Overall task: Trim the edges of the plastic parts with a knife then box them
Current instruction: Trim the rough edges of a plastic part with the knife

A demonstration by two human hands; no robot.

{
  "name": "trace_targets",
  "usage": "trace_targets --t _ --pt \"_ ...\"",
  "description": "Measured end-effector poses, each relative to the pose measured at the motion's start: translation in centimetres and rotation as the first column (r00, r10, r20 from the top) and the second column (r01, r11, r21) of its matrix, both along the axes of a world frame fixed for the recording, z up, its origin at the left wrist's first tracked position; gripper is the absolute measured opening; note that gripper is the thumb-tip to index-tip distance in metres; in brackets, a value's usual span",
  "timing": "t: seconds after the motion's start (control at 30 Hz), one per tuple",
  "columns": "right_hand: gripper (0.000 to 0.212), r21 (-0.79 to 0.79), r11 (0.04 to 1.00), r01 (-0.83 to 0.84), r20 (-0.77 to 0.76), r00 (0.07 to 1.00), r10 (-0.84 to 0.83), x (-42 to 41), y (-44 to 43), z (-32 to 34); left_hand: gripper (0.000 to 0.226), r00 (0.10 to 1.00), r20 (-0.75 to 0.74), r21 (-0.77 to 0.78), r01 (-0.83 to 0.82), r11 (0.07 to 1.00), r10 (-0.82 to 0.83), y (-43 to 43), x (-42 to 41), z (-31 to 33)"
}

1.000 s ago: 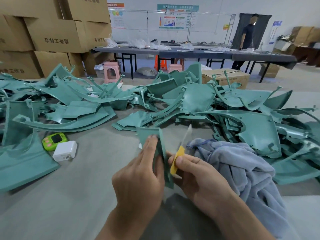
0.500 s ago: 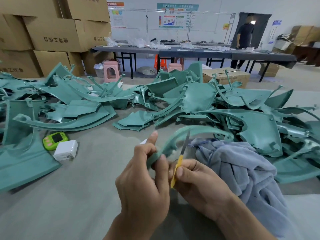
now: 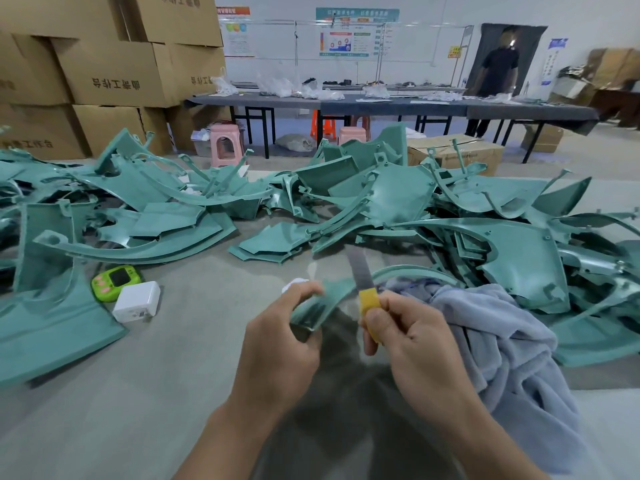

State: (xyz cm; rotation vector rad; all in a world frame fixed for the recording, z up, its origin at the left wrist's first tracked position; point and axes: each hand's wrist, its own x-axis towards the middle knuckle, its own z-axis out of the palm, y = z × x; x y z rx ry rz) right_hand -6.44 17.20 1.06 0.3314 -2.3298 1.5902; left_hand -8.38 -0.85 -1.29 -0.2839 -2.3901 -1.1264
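Two hands engaged, trimming step in hand: left hand (image 3: 277,344) pinches the near end of a curved plastic part (image 3: 322,301) above the table (image 3: 173,375); right hand (image 3: 412,341) grips the knife (image 3: 363,292), blade upright at its rim. Next stroke likely needs a steady draw along that rim

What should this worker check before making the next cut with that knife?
1. Part held: left hand pinches the curved plastic part, ok.
2. Knife held: right hand grips the knife by its yellow handle, ok.
3. Direction: the blade points away from the body, ok.
4. Clearance: left fingers are apart from the blade, ok.
5. Contact: blade touching the part's edge, cannot tell, blurred.
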Motion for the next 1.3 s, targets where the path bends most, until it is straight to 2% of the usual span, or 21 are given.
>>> trace_targets --t 0.07,0.1,0.23,0.33,0.4,0.47,0.53,0.63,0.7,0.73,0.8,0.9,0.97,1.0,1.03,1.1,1.2,1.27,1.3 --pt "0.031 0.083 0.996 0.027 0.010 1.000 -0.028 0.2 -0.4 -0.4 0.070 0.992 0.119 -0.092 -0.022 0.996 0.033 -0.1 -0.1 -0.5" --pt "0.030 0.118 0.992 0.035 0.012 0.999 -0.037 0.3 -0.5 -0.5 0.071 0.987 0.155 -0.147 -0.018 0.989 0.041 -0.1 0.0 -0.7" --pt "0.028 0.235 0.971 -0.043 0.033 0.999 0.036 0.2 -0.4 -0.6 0.060 0.977 0.209 -0.217 0.006 0.976 0.040 -0.2 0.0 -0.5" --pt "0.025 0.293 0.948 -0.123 0.062 0.992 0.110 0.4 -0.3 -0.4 0.055 0.974 0.219 -0.211 -0.006 0.978 0.053 -0.3 -0.3 -0.4" --pt "0.024 0.341 0.932 -0.121 0.078 0.992 0.100 0.5 -0.2 -0.2 0.056 0.972 0.227 -0.216 -0.018 0.976 0.068 -0.3 -0.2 -0.4" --pt "0.026 0.376 0.927 -0.012 0.048 0.999 -0.007 0.3 0.3 -0.1 0.055 0.976 0.206 -0.219 -0.022 0.975 0.068 -0.1 -0.2 -0.4" --pt "0.030 0.393 0.897 0.203 -0.011 0.976 -0.216 -0.5 1.3 0.0 0.057 0.980 0.177 -0.223 -0.048 0.974 0.088 0.0 -0.4 -0.3" --pt "0.035 0.439 0.738 0.513 -0.025 0.828 -0.561 -1.9 3.5 0.3 0.060 0.980 0.160 -0.261 -0.076 0.962 0.120 0.1 -0.6 -0.6" --pt "0.037 0.392 0.672 0.628 0.005 0.729 -0.685 -2.6 4.9 0.5 0.063 0.975 0.174 -0.266 -0.088 0.960 0.137 -0.1 -0.6 -0.9" --pt "0.037 0.340 0.679 0.651 0.012 0.719 -0.695 -2.7 5.2 0.5 0.064 0.973 0.177 -0.270 -0.093 0.958 0.145 -0.2 -0.6 -0.9" --pt "0.038 0.222 0.790 0.572 -0.002 0.810 -0.586 -2.2 4.8 0.6 0.064 0.974 0.172 -0.271 -0.097 0.958 0.147 -0.2 -0.6 -1.0" --pt "0.030 0.213 0.953 0.216 -0.035 0.976 -0.213 -0.4 2.2 0.9 0.061 0.976 0.159 -0.269 -0.099 0.958 0.146 -0.2 -0.6 -1.0" --pt "0.029 0.275 0.960 0.045 -0.024 0.999 -0.040 0.3 1.0 0.8 0.060 0.978 0.155 -0.262 -0.094 0.960 0.138 -0.2 -0.6 -0.9" --pt "0.031 0.299 0.954 0.033 -0.024 0.999 -0.026 0.3 0.8 0.6 0.060 0.979 0.145 -0.260 -0.100 0.960 0.141 -0.2 -0.6 -0.8" --pt "0.034 0.302 0.951 0.065 -0.021 0.998 -0.062 0.1 0.8 0.5 0.059 0.980 0.126 -0.255 -0.117 0.960 0.153 -0.2 -0.5 -0.8" --pt "0.037 0.277 0.931 0.239 0.016 0.967 -0.253 -0.6 1.5 0.7 0.048 0.981 0.065 -0.227 -0.162 0.960 0.181 -0.4 -0.4 -0.7" --pt "0.033 0.283 0.793 0.540 0.075 0.811 -0.580 -1.8 3.7 1.1 0.049 0.978 -0.033 -0.208 -0.206 0.956 0.204 -0.7 -0.3 -0.4" --pt "0.038 0.231 0.725 0.649 0.063 0.733 -0.677 -2.1 4.5 1.1 0.059 0.976 -0.072 -0.199 -0.216 0.956 0.206 -0.8 -0.1 -0.2" --pt "0.040 0.177 0.727 0.663 0.057 0.731 -0.680 -2.0 4.6 1.1 0.060 0.978 -0.056 -0.183 -0.210 0.960 0.203 -0.9 -0.1 -0.2"
